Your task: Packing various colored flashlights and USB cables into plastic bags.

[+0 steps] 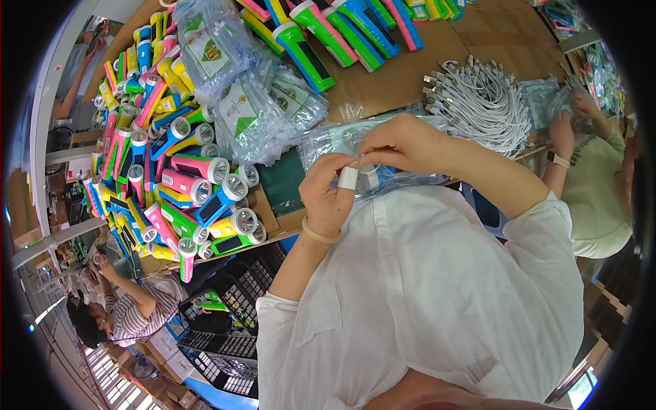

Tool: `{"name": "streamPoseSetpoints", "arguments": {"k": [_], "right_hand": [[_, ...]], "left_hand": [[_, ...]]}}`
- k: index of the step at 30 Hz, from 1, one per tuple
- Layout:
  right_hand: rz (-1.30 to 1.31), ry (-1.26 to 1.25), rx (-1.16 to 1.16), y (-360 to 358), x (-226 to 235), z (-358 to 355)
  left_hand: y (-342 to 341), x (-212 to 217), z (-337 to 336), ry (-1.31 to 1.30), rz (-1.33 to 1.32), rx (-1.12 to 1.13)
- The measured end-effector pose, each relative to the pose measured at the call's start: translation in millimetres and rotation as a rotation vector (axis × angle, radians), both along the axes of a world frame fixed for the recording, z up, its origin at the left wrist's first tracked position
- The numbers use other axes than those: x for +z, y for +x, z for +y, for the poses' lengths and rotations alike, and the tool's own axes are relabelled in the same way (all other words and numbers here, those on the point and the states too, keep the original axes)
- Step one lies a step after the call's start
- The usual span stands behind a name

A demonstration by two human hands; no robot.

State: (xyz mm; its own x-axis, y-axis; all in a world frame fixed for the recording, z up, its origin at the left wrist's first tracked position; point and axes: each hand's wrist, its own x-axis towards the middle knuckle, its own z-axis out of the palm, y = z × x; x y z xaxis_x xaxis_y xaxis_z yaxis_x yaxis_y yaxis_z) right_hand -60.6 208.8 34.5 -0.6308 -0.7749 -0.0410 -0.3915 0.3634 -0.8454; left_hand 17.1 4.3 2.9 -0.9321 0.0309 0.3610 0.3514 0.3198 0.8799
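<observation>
My left hand [326, 195] and my right hand [403, 143] meet close to my chest, both pinching a clear plastic bag [383, 176] that seems to hold a white cable. A white tape wrap sits on one left finger, and a rubber band circles my left wrist. A stack of the same clear bags [342, 140] lies on the table just beyond my hands. A heap of white cables [482, 102] rests on the brown table to the right of my hands.
A big pile of coloured flashlights [184, 184] covers the table's left side, with more flashlights [328, 31] at the far edge. Printed plastic bags [239, 102] lie between them. A person at right [588, 171] handles bags. Another person [130, 311] sits lower left by black crates [225, 321].
</observation>
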Motion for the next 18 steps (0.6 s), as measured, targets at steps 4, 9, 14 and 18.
{"name": "streamPoseSetpoints", "arguments": {"k": [4, 9, 14, 18], "right_hand": [[0.191, -0.012, -0.103, 7.7, 1.7, 34.9], [0.339, 0.024, -0.169, 8.8, -6.0, 82.9], [0.193, 0.045, -0.270, 14.7, -7.6, 92.8], [-0.095, -0.202, -0.760, -11.9, 11.4, 132.0]], "left_hand": [[7.8, -16.6, -17.1, 0.233, -0.086, 0.072], [6.8, -21.4, -22.2, 0.424, -0.352, 0.046], [-17.2, -38.4, -20.3, 0.393, -0.309, -0.090], [-14.6, -30.4, -18.1, -0.076, -0.256, -0.052]]}}
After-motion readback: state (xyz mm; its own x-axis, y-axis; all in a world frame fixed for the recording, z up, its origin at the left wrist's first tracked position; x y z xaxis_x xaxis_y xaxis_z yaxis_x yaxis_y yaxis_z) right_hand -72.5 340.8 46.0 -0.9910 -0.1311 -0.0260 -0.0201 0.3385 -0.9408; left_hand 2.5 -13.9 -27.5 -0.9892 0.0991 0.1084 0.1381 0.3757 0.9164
